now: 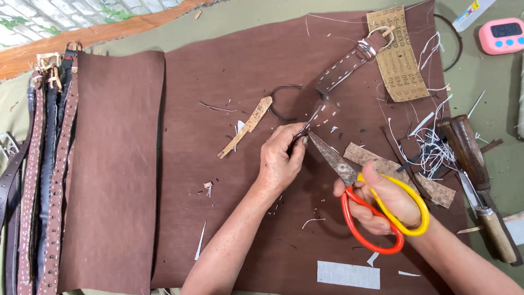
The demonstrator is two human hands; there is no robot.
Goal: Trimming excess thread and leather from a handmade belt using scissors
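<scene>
one stitched leather strap, centre frame: light, limp, tough; left hand grip pinched on its tip. right hand grip clamped on scissors, blades near-shut.

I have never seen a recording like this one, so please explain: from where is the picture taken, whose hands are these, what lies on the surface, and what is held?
There is one picture, from a camera worn on the person's head, looking down at their own two bare hands. The left hand pinches the end of a stitched brown strap. The right hand holds scissors with one red and one yellow handle loop, the blade tips at the strap end. Under them lies a brown leather sheet, scattered with white thread scraps. At the left lie finished belts, at the top a piece of sandpaper, at the right wooden-handled tools and a pink timer.
</scene>
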